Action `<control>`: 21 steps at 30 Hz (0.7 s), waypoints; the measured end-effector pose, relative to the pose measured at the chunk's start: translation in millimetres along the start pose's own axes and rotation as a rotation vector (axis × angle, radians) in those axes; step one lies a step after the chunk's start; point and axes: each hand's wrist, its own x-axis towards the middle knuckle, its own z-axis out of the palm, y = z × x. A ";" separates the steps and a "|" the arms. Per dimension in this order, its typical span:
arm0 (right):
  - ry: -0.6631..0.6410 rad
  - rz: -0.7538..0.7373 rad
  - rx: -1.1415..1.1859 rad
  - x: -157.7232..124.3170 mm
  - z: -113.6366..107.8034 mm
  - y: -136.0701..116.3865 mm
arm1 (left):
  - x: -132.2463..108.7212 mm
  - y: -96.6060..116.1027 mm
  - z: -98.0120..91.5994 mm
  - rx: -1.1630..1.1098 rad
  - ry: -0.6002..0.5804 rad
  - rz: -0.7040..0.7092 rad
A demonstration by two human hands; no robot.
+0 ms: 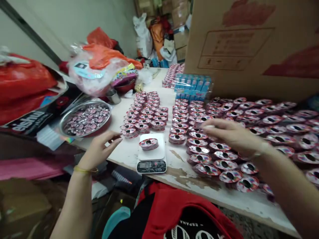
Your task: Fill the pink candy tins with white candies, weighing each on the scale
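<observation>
My left hand (pixel 106 146) hovers left of the scale, its thumb and forefinger apart with nothing between them. On the white digital kitchen scale (pixel 152 154) lies one oval printed bundle (pixel 149 144) with a dark hole in its middle. Over the right-hand rows, the fingers of my right hand (pixel 228 132) are closed at the edge of another oval bundle (pixel 203 119), which sits askew from its column; the fingertips partly cover it. Rows of like bundles (pixel 201 159) stand below and around this hand. A shorter block of them (pixel 147 116) stands behind the scale.
A steel bowl (pixel 110 114) of small shiny round pieces stands at the left table edge. Plastic bags (pixel 87 73) and a metal cup (pixel 114 96) lie beyond it. Blue packs in clear wrap (pixel 191 84) and a large cardboard box (pixel 249 43) stand at the back right.
</observation>
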 end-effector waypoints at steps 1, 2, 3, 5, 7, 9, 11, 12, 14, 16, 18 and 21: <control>-0.220 -0.012 -0.033 15.3 35.1 -12.4 | -4.9 -3.7 2.5 -0.013 0.009 -0.011; -0.323 -0.052 -0.080 29.4 67.5 -22.3 | -9.9 -7.1 6.1 -0.027 0.013 -0.017; -0.366 -0.103 -0.136 42.0 96.4 -29.6 | -15.5 -10.6 10.2 -0.043 0.010 -0.024; -0.459 -0.178 -0.274 61.7 142.4 -36.8 | -28.7 -19.2 18.5 -0.081 -0.007 -0.046; -0.513 -0.223 -0.433 72.8 173.1 -37.3 | -42.6 -29.7 26.2 -0.123 -0.027 -0.068; -0.551 -0.247 -0.587 77.0 191.3 -34.4 | -54.2 -40.4 33.0 -0.152 -0.034 -0.088; -0.581 -0.253 -0.687 77.7 201.0 -30.4 | -61.6 -49.2 39.0 -0.169 -0.031 -0.102; -0.590 -0.245 -0.718 77.6 203.9 -28.5 | -63.6 -52.3 41.7 -0.177 -0.028 -0.109; -0.604 -0.229 -0.756 77.3 207.4 -25.6 | -64.7 -56.2 46.3 -0.193 -0.020 -0.115; -0.600 -0.226 -0.795 77.4 209.2 -24.5 | -63.0 -57.6 49.9 -0.209 -0.013 -0.118; -0.584 -0.226 -0.821 77.6 210.2 -25.3 | -60.0 -57.9 52.9 -0.222 -0.010 -0.118; -0.546 -0.215 -0.787 78.4 209.6 -29.1 | -55.6 -58.6 56.9 -0.231 -0.012 -0.111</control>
